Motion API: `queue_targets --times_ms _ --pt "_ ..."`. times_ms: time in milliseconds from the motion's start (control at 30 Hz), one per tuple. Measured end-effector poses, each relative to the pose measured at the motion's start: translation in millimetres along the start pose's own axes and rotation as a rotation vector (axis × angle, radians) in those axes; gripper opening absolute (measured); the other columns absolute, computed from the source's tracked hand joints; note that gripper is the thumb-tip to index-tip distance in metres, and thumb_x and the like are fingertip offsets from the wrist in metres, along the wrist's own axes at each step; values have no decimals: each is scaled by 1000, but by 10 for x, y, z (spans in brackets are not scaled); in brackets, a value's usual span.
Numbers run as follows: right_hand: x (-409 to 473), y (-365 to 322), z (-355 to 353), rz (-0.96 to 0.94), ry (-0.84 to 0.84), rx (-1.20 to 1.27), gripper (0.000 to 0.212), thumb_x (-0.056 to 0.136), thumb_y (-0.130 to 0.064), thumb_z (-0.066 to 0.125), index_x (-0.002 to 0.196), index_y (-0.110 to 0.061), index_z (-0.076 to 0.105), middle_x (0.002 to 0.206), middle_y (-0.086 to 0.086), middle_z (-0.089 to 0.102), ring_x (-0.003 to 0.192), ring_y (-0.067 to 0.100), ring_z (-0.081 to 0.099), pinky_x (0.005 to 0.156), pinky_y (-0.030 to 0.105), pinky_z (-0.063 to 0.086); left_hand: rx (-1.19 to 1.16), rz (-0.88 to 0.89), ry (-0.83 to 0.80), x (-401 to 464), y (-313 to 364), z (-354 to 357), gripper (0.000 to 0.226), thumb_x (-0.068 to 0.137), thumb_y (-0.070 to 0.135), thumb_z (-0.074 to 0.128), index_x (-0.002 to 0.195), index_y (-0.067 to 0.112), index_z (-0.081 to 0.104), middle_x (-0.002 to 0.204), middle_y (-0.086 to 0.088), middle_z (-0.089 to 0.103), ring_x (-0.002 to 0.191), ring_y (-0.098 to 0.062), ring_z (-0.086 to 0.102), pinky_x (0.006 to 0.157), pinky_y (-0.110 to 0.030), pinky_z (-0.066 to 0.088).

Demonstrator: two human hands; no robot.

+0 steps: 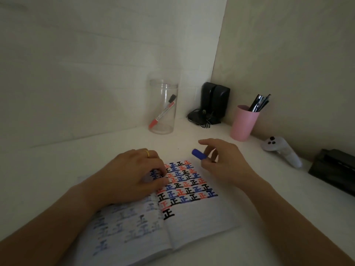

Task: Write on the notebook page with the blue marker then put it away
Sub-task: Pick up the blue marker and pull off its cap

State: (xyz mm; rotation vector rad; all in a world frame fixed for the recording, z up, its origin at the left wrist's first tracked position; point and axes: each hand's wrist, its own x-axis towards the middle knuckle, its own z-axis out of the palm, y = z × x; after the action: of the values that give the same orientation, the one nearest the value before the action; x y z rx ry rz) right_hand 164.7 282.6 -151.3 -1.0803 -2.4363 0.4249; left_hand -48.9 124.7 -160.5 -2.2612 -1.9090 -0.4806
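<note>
Nearest, the open notebook (192,223) lies flat on the white desk (57,169), its right page filled with rows of black, red and blue marks. The left hand (134,173) presses palm-down on the upper left page, fingers curled, a ring on one finger. Just right, above the page's far corner, the right hand (224,160) pinches a blue marker cap (198,154) between thumb and fingers, the rest loosely spread. I cannot tell where the marker's body is. Farther back stands a clear jar (163,106) with a red marker (163,112) inside, then a pink cup (244,123) of pens at far right.
</note>
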Motion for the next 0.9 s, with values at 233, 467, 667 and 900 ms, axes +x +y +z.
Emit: queue_targets --times_ms 233,467,667,900 --pt "-168 -268 16 200 -145 1221 28 88 -5 69 115 -5 71 100 5 74 79 13 69 71 23 56 -253 -185 2 -45 150 -71 67 78 89 29 124 46 53 109 25 70 96 5 61 87 -27 49" --pt "-225 -310 69 218 -239 1206 12 81 -5 75 85 -7 64 77 15 67 70 22 67 64 29 55 -720 -296 238 -1 204 -11 19 80 31 84 94 29 72 82 6 80 74 -11 75 72 -35 61" --pt "-293 -370 58 17 -449 1042 24 82 0 76 105 -5 72 93 22 74 77 26 65 73 31 54 -1240 -428 384 47 223 -46 36 76 9 82 110 5 71 80 -13 81 70 -22 77 69 -28 62" --pt "-323 -417 138 77 -409 1276 23 83 -9 74 103 1 72 99 21 76 85 25 73 75 28 61 -784 -223 293 -4 276 -5 39 80 38 81 115 27 68 90 3 78 84 -10 74 79 -22 59"
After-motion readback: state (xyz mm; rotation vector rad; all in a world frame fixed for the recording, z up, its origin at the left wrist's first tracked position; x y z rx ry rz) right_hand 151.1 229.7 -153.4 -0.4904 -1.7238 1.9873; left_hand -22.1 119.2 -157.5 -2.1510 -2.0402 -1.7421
